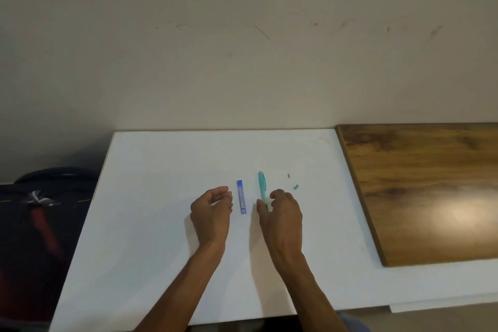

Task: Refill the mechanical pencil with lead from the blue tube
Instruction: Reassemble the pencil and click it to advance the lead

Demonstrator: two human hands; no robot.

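Tabletop, white, fills the lower middle of my view, with a wooden board lying over its right side up to the far edge. My left hand rests near the middle of the surface, fingers loosely curled and holding nothing. My right hand sits just beside it, fingers spread apart over the near end of the green mechanical pencil; I cannot tell whether they touch it. The pencil lies pointing toward the far edge. The blue tube lies flat between the two hands, parallel to the pencil. Two small pieces lie right of the pencil, toward the board
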